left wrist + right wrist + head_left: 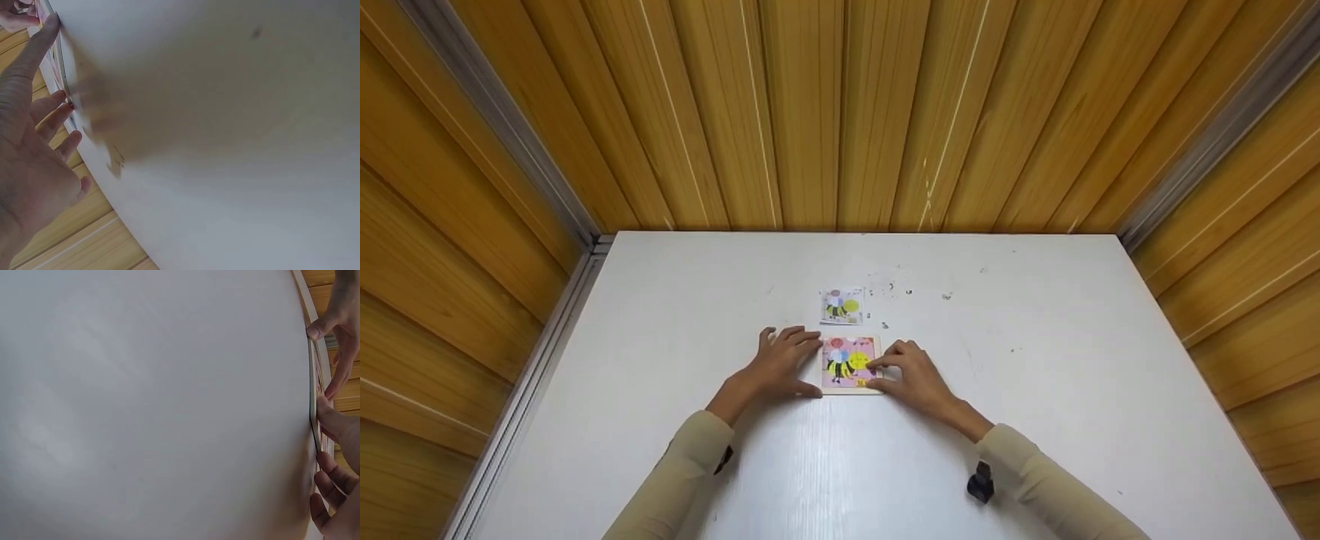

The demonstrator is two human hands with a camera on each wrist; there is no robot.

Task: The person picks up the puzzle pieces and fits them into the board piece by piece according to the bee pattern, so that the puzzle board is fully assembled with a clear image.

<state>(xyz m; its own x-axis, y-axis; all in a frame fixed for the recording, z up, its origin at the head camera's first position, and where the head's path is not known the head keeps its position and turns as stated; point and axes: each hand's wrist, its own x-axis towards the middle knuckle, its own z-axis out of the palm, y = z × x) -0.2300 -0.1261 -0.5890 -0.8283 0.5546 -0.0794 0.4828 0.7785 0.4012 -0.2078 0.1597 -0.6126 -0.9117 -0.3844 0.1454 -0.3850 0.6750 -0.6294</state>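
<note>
A square picture board [838, 358] with a yellow and black bee on pink, set in a pale wooden frame, lies flat on the white table. At its left side my left hand [780, 366] is spread, thumb by the near corner and fingertips by the upper left. My right hand [919, 380] rests at the right side, index finger and thumb over the picture's lower right part. Thumb and fingertips of the left hand [34, 140] meet the board's edge in the left wrist view. In the right wrist view the board's edge [313, 382] shows side-on, its face mostly hidden.
Just beyond the board lies a paler card [841, 306] with the same bee picture. Small dark marks [909, 292] dot the white table [1035, 390] to its right. Wood-look panel walls [840, 112] enclose the back and both sides.
</note>
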